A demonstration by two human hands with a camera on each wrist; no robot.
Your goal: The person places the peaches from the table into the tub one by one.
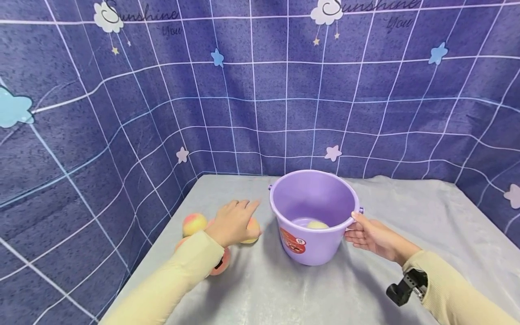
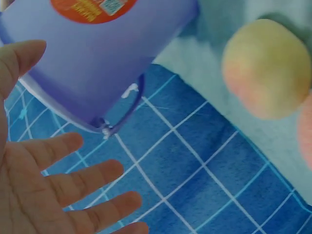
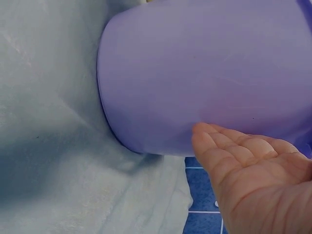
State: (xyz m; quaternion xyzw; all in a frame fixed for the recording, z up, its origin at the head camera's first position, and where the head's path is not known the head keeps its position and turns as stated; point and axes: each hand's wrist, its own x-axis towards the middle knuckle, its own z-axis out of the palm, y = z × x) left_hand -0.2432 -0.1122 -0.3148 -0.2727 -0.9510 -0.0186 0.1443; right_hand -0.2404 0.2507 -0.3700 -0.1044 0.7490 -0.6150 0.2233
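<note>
Along the near side of the head view, a cream left sleeve (image 1: 166, 280) and a cream right sleeve (image 1: 459, 284) reach over a grey cloth (image 1: 268, 293), with a black device (image 1: 402, 289) at the right wrist. Just beyond the left cuff lies a pinkish peach (image 1: 223, 267), partly covered by the forearm and a small black piece.

Farther in, the left hand (image 1: 231, 224) hangs over a group of fruit with its fingers straight and spread wide; the left wrist view shows its palm bare and the thumb well apart. A yellow-red peach (image 1: 194, 224) sits to its left and an orange-yellow peach (image 1: 253, 231) to its right, with others mostly hidden beneath the hand and sleeve.

Right of the fruit, a purple bucket (image 1: 313, 250) stands upright on the cloth, a red label (image 1: 292, 242) on its near wall. The right hand (image 1: 375, 239) pinches its right rim, thumb on top and fingers against the outside. Low inside the bucket rests a pale yellow rounded thing (image 1: 318, 225), partly cut off by the near rim.

Behind everything hangs a blue-violet curtain (image 1: 268, 113) with grid lines, stars and clouds.
</note>
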